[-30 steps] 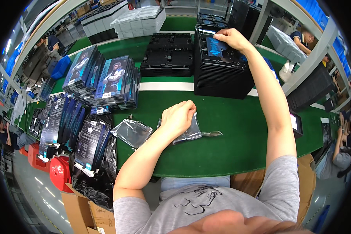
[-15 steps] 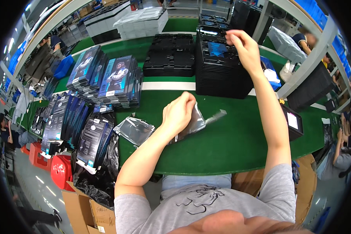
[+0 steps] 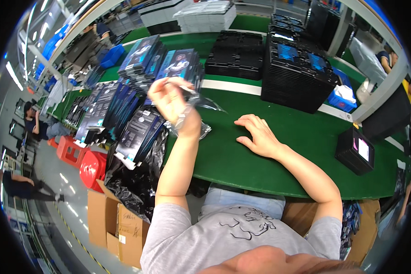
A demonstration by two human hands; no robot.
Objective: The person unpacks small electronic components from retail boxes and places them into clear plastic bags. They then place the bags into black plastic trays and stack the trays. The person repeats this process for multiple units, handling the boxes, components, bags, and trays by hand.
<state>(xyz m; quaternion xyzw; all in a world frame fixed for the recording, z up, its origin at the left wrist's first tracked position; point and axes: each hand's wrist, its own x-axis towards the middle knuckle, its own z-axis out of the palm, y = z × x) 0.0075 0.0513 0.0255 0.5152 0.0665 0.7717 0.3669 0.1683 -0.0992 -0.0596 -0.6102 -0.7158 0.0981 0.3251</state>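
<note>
My left hand (image 3: 172,102) is raised over the left of the green table, in front of the printed boxes, its fingers curled and slightly blurred. Clear plastic film (image 3: 204,101) trails from its fingers to the right, and they seem closed on it. More crinkled film shows at the wrist. Behind that wrist, part of a clear plastic pouch (image 3: 206,130) lies on the table. My right hand (image 3: 260,137) is low over the middle of the table, palm down, fingers spread and holding nothing. Dark blue printed boxes (image 3: 178,64) are stacked beyond my left hand.
Black plastic trays (image 3: 235,55) stand in stacks at the back, the taller stack (image 3: 297,75) further right. A black device (image 3: 355,150) with a lit screen sits at the right. More boxes (image 3: 139,132) lean at the left, beside black plastic sheeting (image 3: 132,187) and red stools (image 3: 93,169).
My view has swung left. My left hand has risen from the table toward the printed boxes, trailing film. My right hand has come down from the black tray stack to the table.
</note>
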